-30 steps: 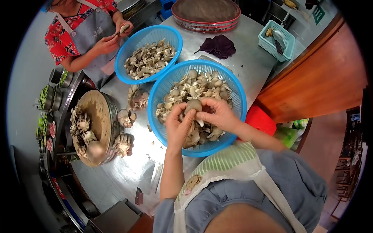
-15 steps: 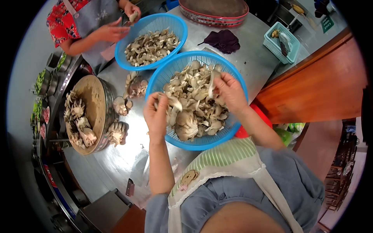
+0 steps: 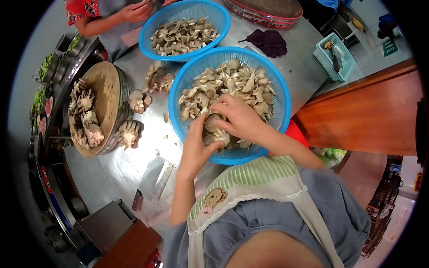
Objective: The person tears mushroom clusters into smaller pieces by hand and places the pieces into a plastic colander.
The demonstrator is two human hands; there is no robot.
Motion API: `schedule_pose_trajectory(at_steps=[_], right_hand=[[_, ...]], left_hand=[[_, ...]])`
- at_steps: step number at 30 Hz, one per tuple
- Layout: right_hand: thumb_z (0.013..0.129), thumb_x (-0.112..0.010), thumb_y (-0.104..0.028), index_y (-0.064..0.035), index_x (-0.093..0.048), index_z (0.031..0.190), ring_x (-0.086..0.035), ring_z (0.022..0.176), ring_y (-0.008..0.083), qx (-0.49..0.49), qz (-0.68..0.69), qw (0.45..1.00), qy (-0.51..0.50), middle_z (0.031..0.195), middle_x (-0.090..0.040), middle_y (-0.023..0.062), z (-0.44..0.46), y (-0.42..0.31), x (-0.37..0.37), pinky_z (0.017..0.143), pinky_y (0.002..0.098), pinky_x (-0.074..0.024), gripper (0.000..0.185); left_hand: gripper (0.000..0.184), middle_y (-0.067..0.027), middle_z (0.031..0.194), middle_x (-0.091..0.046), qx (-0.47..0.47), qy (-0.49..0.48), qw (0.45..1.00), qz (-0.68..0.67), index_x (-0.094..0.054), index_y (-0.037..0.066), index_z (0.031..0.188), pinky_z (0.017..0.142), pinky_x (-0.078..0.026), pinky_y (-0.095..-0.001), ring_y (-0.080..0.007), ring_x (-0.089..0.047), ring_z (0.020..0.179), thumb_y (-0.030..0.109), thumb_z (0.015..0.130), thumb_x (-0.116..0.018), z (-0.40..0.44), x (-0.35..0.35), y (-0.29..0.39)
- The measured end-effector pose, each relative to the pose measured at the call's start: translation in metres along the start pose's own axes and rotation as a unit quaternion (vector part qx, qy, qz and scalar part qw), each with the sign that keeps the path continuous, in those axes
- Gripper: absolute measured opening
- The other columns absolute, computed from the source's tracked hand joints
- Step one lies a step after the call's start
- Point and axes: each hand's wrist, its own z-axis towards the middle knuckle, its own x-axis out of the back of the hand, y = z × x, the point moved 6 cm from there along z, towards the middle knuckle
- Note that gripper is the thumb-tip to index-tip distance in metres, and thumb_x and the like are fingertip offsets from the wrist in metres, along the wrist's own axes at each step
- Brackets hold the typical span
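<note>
A blue plastic basket (image 3: 286,105) full of torn oyster mushrooms (image 3: 250,85) stands in front of me. At its near left side my left hand (image 3: 193,145) grips a mushroom cluster (image 3: 214,129), thumb on the near side and fingers on the far side. My right hand (image 3: 241,117) reaches over from the right, its fingers curled onto the top of that same cluster. Part of the cluster is hidden behind the fingers. Loose grey-brown caps with pale stems lie all around both hands.
Left stands a round chopping block (image 3: 107,98) bearing mushroom clusters; more clusters (image 3: 128,133) lie beside it. A cleaver (image 3: 154,181) lies on the steel table. Beyond are a second blue basket (image 3: 223,31), a co-worker's hand (image 3: 136,11), a dark purple cloth (image 3: 267,43) and a pale green basket (image 3: 319,58).
My hands were apart, each with a mushroom piece; now they meet at a cluster near the basket's near left side. The view has shifted, and the co-worker's hands sit higher in it.
</note>
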Motion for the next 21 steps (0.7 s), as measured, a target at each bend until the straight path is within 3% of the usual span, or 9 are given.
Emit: schedule_pose_trajectory(at_steps=[1, 2, 9, 12, 14, 18, 21], right_hand=[[0.085, -0.072, -0.012, -0.0064, -0.067, 0.115, -0.061, 0.096, 0.0333, 0.021, -0.029, 0.998, -0.044, 0.105, -0.06, 0.0121, 0.003, -0.001, -0.007, 0.082, 0.0409, -0.0508, 0.031], [0.082, -0.073, -0.014, -0.0081, -0.069, 0.107, -0.058, 0.102, 0.0304, 0.025, -0.018, 0.997, -0.074, 0.102, -0.058, 0.0086, 0.005, -0.002, -0.01, 0.084, 0.0414, -0.0502, 0.026], [0.082, -0.072, -0.007, -0.0058, -0.066, 0.095, -0.059, 0.096, 0.0304, 0.085, -0.006, 0.995, -0.059, 0.099, -0.061, 0.0079, -0.006, -0.007, -0.011, 0.083, 0.0413, -0.0487, 0.015], [0.083, -0.071, -0.008, -0.007, -0.066, 0.1, -0.059, 0.095, 0.0308, 0.066, -0.015, 0.996, -0.056, 0.094, -0.063, 0.0072, -0.017, -0.008, 0.0, 0.08, 0.0401, -0.0504, 0.017], [0.085, -0.07, -0.006, -0.0054, -0.067, 0.101, -0.062, 0.087, 0.028, 0.014, 0.055, 0.998, 0.015, 0.092, -0.064, 0.0084, -0.022, -0.003, 0.016, 0.076, 0.0367, -0.0511, 0.017], [0.088, -0.068, -0.001, -0.0023, -0.066, 0.102, -0.061, 0.082, 0.0213, -0.06, 0.138, 0.988, 0.044, 0.095, -0.065, 0.0083, -0.036, 0.003, 0.026, 0.074, 0.032, -0.0493, 0.015], [0.088, -0.069, 0.0, -0.0015, -0.066, 0.102, -0.062, 0.084, 0.0196, -0.076, 0.154, 0.982, 0.085, 0.095, -0.066, 0.0078, -0.042, 0.008, 0.029, 0.075, 0.0314, -0.0491, 0.014]], left_hand=[[0.088, -0.0145, 0.132, -0.06, -0.015, -0.006, 1.0, 0.001, -0.045, 0.006, 0.146, 0.103, -0.047, -0.0391, -0.0286, -0.059, 0.12, 0.009, 0.07, -0.087, -0.004, -0.005, 0.003], [0.094, -0.016, 0.134, -0.058, -0.004, -0.002, 1.0, -0.004, -0.042, 0.006, 0.147, 0.103, -0.048, -0.0395, -0.0303, -0.059, 0.122, 0.008, 0.067, -0.089, -0.007, -0.008, 0.0], [0.089, -0.0188, 0.132, -0.059, 0.008, 0.0, 1.0, -0.003, -0.044, 0.002, 0.144, 0.102, -0.049, -0.04, -0.0337, -0.06, 0.121, 0.011, 0.068, -0.089, -0.011, -0.009, -0.004], [0.085, -0.0204, 0.132, -0.059, -0.015, -0.007, 0.999, 0.033, -0.045, 0.001, 0.143, 0.101, -0.049, -0.0398, -0.0348, -0.06, 0.121, 0.014, 0.071, -0.088, -0.011, -0.011, -0.005], [0.083, -0.0208, 0.131, -0.059, 0.007, 0.009, 0.999, 0.039, -0.046, 0.002, 0.142, 0.101, -0.049, -0.04, -0.0354, -0.06, 0.12, 0.018, 0.072, -0.087, -0.011, -0.01, -0.01], [0.08, -0.021, 0.133, -0.057, 0.014, 0.012, 1.0, 0.018, -0.047, 0.001, 0.141, 0.103, -0.047, -0.0406, -0.0363, -0.057, 0.123, 0.019, 0.073, -0.087, -0.007, -0.009, -0.004], [0.075, -0.022, 0.137, -0.054, -0.047, 0.039, 0.998, 0.032, -0.048, 0.0, 0.14, 0.106, -0.043, -0.0437, -0.039, -0.05, 0.129, 0.018, 0.076, -0.084, -0.006, -0.008, 0.004]])
